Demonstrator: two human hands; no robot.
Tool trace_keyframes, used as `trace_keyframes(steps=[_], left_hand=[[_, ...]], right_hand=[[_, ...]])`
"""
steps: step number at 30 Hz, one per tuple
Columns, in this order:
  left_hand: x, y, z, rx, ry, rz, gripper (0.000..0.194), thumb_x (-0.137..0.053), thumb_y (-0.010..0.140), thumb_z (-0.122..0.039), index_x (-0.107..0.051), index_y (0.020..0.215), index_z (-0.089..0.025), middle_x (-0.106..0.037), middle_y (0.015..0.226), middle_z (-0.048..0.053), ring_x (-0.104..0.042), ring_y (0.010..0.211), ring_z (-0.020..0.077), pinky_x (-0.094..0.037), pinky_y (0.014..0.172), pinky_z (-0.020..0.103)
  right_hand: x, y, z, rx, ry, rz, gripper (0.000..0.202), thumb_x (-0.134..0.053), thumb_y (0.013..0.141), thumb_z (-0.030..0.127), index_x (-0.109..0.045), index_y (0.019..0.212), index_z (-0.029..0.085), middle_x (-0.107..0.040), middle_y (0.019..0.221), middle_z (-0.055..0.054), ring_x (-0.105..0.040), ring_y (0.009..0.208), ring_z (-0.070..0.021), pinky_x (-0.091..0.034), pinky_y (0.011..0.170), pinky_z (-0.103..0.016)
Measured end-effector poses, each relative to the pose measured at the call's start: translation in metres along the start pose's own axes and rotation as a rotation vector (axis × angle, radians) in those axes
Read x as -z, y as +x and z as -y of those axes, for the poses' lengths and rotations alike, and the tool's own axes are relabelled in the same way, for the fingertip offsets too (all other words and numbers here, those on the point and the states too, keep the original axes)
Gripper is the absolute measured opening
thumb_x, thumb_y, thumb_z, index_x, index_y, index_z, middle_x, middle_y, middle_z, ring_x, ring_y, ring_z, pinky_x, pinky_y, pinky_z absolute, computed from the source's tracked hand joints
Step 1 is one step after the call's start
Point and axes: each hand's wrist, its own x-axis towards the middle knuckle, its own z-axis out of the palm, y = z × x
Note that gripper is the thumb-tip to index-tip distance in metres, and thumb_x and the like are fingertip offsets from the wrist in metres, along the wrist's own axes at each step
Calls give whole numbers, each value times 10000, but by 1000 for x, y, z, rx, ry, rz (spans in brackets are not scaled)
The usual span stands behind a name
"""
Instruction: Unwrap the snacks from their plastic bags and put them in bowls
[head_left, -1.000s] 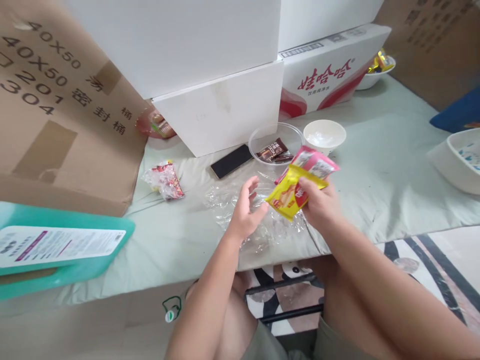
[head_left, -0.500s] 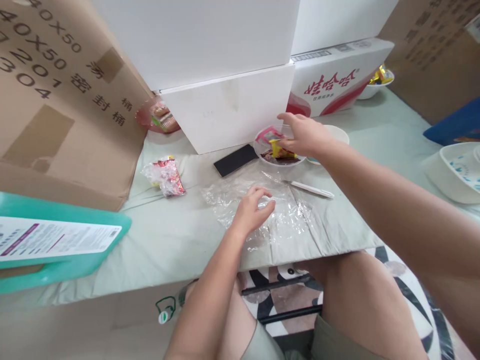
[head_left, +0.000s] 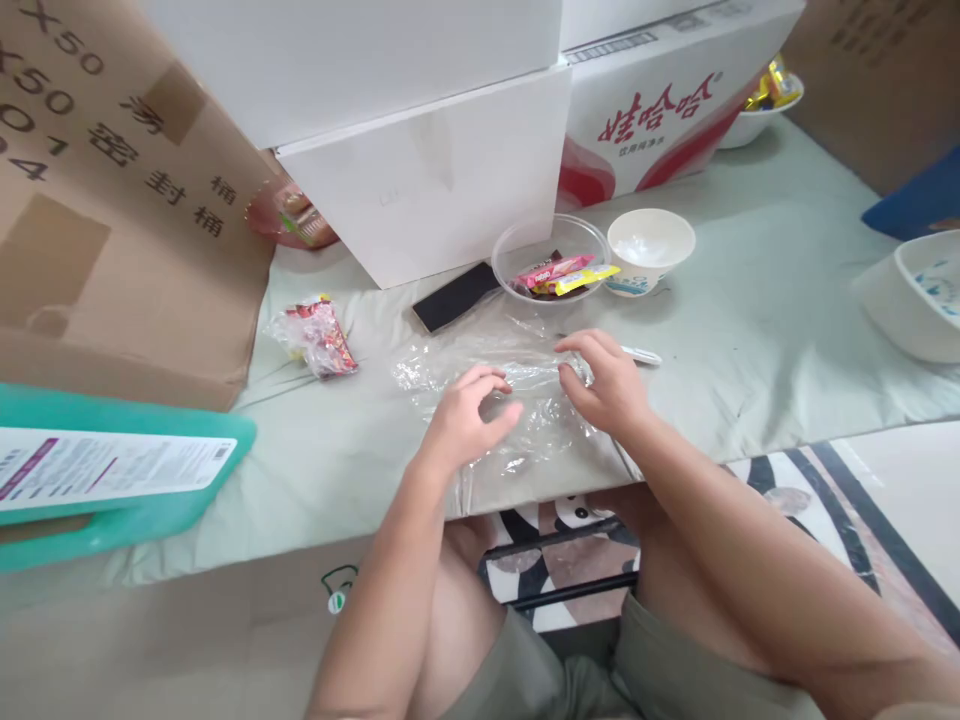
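Both hands are over a crumpled clear plastic bag [head_left: 536, 385] spread flat near the table's front edge. My left hand [head_left: 469, 415] is open, fingers curved with a gap to the thumb, at the bag's left part. On the right side my right hand [head_left: 604, 380] is likewise open, thumb apart from the fingers, nothing between them. It partly covers a white-handled knife [head_left: 641, 356]. Behind the bag stands a clear plastic bowl [head_left: 517, 240] holding pink and yellow wrapped snack sticks [head_left: 566, 275]. A white paper cup [head_left: 649, 250] is to its right.
A dark flat block [head_left: 456, 296] lies left of the bowl. Further left is a red snack packet in clear wrap [head_left: 315, 338]. White boxes [head_left: 435, 180] line the back, a cardboard box [head_left: 127, 220] and green jug [head_left: 120, 470] the left. A white container [head_left: 919, 300] is at right.
My right hand has moved from the bowl back and down to the bag beside my left hand. The yellow snack stick now rests across the bowl's contents. The view has shifted slightly.
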Motion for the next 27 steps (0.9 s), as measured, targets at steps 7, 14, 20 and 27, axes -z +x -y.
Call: trace_keyframes(steps=[7, 14, 20, 27], left_hand=[[-11, -38, -14, -34, 389, 263, 584, -694, 731, -174, -601, 1305, -236, -430, 1591, 126, -330, 1513, 361, -329, 1218, 555], [7, -29, 6, 65, 103, 26, 189, -516, 840, -144, -681, 786, -221, -654, 1354, 56, -676, 1166, 244, -539, 1017, 411], [24, -38, 13, 39, 27, 35, 234, -604, 783, -195, -722, 980, -243, -653, 1377, 46, -638, 1240, 245, -486, 1101, 421], [34, -40, 32, 135, -256, -40, 147, -624, 807, -305, -741, 805, -216, -785, 1083, 72, -717, 1075, 259, -539, 1027, 452]], right_hand=[[4, 8, -5, 158, 79, 193, 314, -497, 848, 156, -645, 1123, 193, -687, 1150, -119, -642, 1095, -266, -504, 978, -425], [10, -21, 2, 321, 28, 595, 545, -741, 766, 312, -636, 1294, 229, -584, 1464, -113, -453, 1424, -353, -334, 1171, -589], [13, -20, -3, 226, 68, 459, 158, -542, 883, 169, -689, 918, 217, -770, 1060, -76, -683, 1145, -277, -444, 1097, -522], [43, -15, -14, 34, 369, 401, 160, -597, 909, 355, -675, 951, 222, -774, 1055, -77, -733, 993, -250, -574, 913, -412]])
